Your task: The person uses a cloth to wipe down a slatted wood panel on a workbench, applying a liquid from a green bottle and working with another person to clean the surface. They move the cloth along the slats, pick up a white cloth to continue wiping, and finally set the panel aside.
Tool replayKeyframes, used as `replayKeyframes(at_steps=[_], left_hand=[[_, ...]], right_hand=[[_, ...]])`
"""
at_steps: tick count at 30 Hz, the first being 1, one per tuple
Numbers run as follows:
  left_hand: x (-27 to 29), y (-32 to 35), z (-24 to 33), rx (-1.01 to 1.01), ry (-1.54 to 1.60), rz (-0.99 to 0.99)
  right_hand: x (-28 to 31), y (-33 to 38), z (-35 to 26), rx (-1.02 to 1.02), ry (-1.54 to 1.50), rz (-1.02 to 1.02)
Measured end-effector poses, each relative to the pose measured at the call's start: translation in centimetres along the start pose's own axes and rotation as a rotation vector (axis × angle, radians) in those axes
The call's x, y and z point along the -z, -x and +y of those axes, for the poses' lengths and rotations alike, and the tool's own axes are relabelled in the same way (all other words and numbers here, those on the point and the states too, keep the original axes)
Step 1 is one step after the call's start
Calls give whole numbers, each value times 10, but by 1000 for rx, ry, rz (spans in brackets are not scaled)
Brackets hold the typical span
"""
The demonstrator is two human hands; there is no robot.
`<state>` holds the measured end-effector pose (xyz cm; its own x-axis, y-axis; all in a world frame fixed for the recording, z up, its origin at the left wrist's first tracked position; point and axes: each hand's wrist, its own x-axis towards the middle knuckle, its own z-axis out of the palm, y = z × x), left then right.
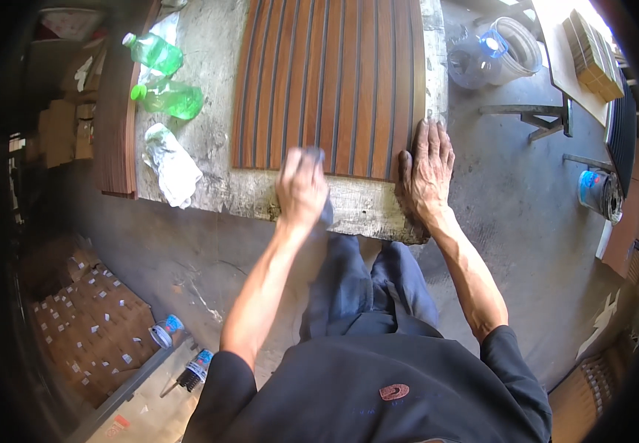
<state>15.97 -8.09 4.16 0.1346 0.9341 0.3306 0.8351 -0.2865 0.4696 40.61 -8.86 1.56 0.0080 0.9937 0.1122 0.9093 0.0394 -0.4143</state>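
Observation:
A brown wood panel with dark grooves running lengthwise lies on a worn, stained worktable. At the panel's near edge, my left hand is closed round a dark grey-blue cloth, whose end hangs below the palm; both are slightly blurred. My right hand rests flat by the panel's near right corner, fingers stretched forward and close together, thumb against the panel's side. Dark smudges mark its fingers.
Two green bottles and a crumpled white cloth lie on the table's left side, beside stacked brown boards. To the right stand a white bucket, a clear jug and a metal-legged stand. Flattened cardboard lies lower left.

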Motion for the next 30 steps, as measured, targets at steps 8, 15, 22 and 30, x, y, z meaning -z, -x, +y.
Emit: replayKeyframes(at_steps=[8,15,22,30], left_hand=[[-14,-95,-29,3,-87,-4],[1,-20,0,-90,-52,-37],[-50,-179,-46,-144,-163,189],[39,49,35,-54,128,-125]], right_hand=[[-1,-6,-20,69,-52,36],[4,3,0,5,-22,0],[2,-9,-21,49,-95,15],[4,-4,-5,29,-180,64]])
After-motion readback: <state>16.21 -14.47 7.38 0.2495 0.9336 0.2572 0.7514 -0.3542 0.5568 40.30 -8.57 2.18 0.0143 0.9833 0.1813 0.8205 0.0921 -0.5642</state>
